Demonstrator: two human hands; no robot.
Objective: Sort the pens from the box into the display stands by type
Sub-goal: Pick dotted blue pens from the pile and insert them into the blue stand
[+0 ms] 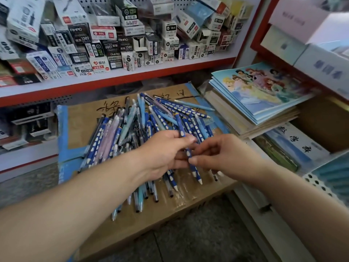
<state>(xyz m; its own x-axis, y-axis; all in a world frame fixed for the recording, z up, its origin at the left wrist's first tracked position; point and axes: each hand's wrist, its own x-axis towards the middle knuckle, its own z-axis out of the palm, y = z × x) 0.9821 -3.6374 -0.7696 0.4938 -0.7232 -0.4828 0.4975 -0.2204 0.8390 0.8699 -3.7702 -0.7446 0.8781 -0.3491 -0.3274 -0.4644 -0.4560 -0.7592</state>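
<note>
Head view: L hand [164,154] & R hand [226,157] fingers pinch one blue dotted pen [181,126] over pen pile [122,129].

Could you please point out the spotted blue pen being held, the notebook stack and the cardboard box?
spotted blue pen [181,127]: head view, upper barrel.
notebook stack [264,87]: head view, top cover.
cardboard box [81,118]: head view, bare brown top.

The left forearm [79,203] and right forearm [302,197] are bare right to the frame's edge. The left hand [162,154] and right hand [228,157] are bare as well.
</note>
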